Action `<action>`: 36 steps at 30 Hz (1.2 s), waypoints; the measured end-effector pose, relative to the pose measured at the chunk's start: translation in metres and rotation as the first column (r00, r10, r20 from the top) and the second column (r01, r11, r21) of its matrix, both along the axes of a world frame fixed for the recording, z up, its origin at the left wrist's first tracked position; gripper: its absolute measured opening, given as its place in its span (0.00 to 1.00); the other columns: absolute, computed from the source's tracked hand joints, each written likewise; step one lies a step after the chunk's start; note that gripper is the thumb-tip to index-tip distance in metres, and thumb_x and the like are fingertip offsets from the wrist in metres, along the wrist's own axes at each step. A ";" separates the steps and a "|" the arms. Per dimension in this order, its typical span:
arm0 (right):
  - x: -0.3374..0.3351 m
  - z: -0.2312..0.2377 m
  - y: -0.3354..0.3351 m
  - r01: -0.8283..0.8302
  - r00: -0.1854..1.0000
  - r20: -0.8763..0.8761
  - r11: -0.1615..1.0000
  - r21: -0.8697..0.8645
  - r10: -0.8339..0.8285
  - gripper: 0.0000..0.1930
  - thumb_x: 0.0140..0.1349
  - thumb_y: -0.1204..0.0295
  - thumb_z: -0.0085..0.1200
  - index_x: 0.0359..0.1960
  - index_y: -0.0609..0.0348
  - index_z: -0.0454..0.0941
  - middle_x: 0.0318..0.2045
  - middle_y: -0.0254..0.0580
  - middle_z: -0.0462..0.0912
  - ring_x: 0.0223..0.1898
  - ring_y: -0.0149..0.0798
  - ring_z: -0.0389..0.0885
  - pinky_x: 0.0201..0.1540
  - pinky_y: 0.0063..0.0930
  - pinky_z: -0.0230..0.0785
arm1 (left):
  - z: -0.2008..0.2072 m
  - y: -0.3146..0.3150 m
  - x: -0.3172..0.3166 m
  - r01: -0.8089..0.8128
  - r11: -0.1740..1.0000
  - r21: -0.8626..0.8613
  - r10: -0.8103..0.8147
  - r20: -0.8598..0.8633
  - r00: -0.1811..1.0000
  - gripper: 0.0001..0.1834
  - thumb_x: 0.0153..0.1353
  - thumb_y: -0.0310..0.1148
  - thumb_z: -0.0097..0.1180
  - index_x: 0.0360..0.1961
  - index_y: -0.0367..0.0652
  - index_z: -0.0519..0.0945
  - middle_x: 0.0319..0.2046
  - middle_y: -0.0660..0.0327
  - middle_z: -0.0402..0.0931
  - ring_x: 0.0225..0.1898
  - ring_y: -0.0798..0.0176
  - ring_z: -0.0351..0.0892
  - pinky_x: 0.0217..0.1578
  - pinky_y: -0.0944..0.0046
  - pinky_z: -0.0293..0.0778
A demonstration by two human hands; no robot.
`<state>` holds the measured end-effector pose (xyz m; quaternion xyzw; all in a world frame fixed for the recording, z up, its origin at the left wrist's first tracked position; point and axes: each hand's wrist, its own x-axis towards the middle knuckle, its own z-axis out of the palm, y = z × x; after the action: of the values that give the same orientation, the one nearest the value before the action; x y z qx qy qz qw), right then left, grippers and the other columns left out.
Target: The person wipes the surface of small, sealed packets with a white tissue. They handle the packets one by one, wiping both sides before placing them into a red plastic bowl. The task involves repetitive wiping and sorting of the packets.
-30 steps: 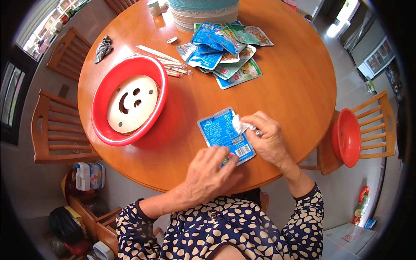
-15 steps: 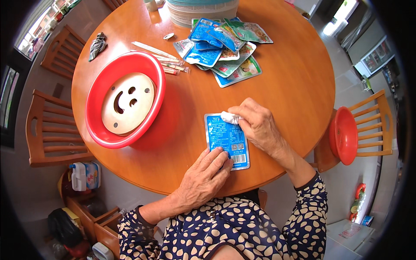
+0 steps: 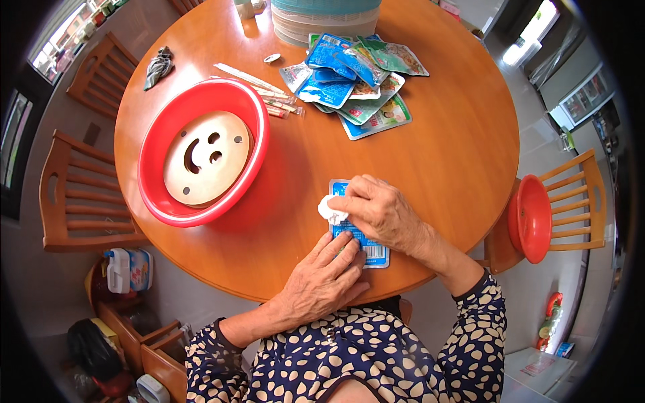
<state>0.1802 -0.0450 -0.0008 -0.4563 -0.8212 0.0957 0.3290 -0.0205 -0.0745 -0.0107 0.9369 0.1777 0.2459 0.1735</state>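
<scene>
A blue food pouch (image 3: 376,252) lies flat on the round wooden table close to me, its printed side up. My left hand (image 3: 322,269) rests on the pouch's lower left part with fingers stretched flat, pressing it to the table. In my right hand (image 3: 381,213) a crumpled white tissue (image 3: 332,210) is pinched between thumb and fingers, touching the pouch's left edge around mid-height. Both hands cover much of the pouch's middle.
A red basin (image 3: 151,178) holding a pale disc with cut-outs (image 3: 205,178) stands at left. Beyond are wrapped chopsticks (image 3: 259,86), a heap of pouches (image 3: 356,77) and a large round container (image 3: 322,20). Another red basin (image 3: 534,218) sits on a chair at right.
My right hand has drawn the tissue down and left, from the pouch's top to its left edge. My left hand stays on the pouch. The view has shifted slightly.
</scene>
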 end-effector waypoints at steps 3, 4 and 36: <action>0.001 0.000 0.011 0.083 0.997 0.003 0.996 -0.014 -0.083 0.11 0.54 0.78 0.57 0.40 0.53 0.81 0.31 0.39 0.75 0.34 0.43 0.78 0.38 0.35 0.75 | 0.001 -0.001 0.000 -0.011 1.000 -0.001 0.011 -0.026 1.000 0.27 0.51 0.40 0.69 0.49 0.36 0.79 0.53 0.50 0.73 0.62 0.47 0.70 0.62 0.46 0.68; 0.003 0.003 0.013 0.110 0.994 0.009 0.994 -0.026 -0.109 0.10 0.55 0.78 0.57 0.39 0.53 0.81 0.32 0.39 0.75 0.35 0.44 0.78 0.39 0.36 0.75 | 0.002 -0.001 0.000 -0.017 1.000 -0.009 0.017 -0.028 0.999 0.27 0.51 0.40 0.69 0.49 0.36 0.79 0.53 0.51 0.73 0.62 0.47 0.70 0.62 0.46 0.68; 0.039 0.001 -0.054 0.231 0.969 0.068 0.968 0.101 -0.238 0.15 0.49 0.85 0.58 0.41 0.61 0.80 0.38 0.44 0.76 0.39 0.43 0.79 0.39 0.33 0.76 | 0.004 -0.015 -0.032 0.073 0.988 0.138 -0.077 0.023 0.997 0.12 0.55 0.31 0.59 0.40 0.42 0.81 0.44 0.57 0.77 0.53 0.51 0.77 0.55 0.49 0.76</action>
<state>0.2188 -0.0986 0.0000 -0.5380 -0.7775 -0.0002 0.3258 -0.0526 -0.0892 -0.0071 0.9490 0.1227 0.2643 0.1204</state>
